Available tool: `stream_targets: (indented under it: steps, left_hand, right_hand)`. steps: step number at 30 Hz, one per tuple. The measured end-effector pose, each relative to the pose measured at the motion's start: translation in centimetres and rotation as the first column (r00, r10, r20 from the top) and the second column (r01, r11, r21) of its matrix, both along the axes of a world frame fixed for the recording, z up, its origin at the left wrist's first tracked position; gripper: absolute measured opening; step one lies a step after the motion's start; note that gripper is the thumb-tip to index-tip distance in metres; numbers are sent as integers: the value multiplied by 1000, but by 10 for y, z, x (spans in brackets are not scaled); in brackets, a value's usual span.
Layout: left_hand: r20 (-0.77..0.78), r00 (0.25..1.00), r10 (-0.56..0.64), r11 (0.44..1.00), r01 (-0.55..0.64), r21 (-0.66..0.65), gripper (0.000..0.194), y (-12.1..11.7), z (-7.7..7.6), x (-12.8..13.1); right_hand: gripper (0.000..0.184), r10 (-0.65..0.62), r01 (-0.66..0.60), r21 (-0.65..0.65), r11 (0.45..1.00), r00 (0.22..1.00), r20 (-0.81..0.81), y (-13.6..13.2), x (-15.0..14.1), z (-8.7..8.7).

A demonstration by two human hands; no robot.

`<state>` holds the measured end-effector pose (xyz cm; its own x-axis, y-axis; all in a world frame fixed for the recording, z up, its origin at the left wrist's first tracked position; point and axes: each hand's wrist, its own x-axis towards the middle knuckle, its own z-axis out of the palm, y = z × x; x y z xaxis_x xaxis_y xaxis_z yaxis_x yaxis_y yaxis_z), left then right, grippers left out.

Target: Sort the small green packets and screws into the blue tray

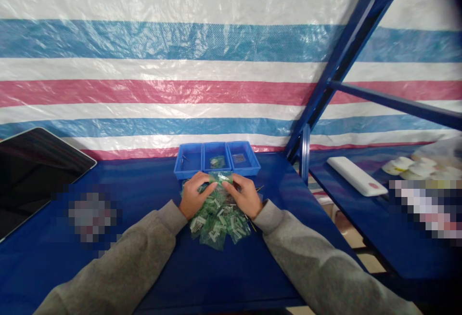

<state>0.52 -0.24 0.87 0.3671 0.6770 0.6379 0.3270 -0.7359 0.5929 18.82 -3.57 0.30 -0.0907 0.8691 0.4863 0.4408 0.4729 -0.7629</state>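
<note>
Between my two hands a small green-tinted clear plastic bag [221, 177] is stretched out, pinched at either side. My left hand [195, 194] grips its left edge with thumb and fingers, and my right hand [247, 195] grips the right edge. Something pale shows inside the bag, too small to make out. Beneath the hands lies a pile of similar green bags [216, 230], several holding thin metal pieces and white labels. Just behind stand three joined blue trays [215, 170]; the middle one contains a green bag, the right one small pieces, the left one a thin item.
A dark flat screen [36, 175] with a white edge lies at the left. Blue metal framing [306, 146] rises on the right. Past it, a second blue table [364, 218] bears a white oblong device [357, 176] and white rolls [422, 166]. Striped sheeting [162, 69] hangs behind.
</note>
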Motion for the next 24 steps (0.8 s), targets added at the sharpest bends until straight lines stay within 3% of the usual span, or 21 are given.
stream_targets:
  steps: [10,24]
  left_hand:
    - [-94,995,19,996,-27,-85,22,-2,1,-1]
    - [-105,994,11,992,-24,-122,25,-1,1,-1]
  right_hand:
    - [26,6,-12,-47,999,990,-144,2,-1,-3]
    - [28,-29,26,-50,998,998,-60,2,0,-2]
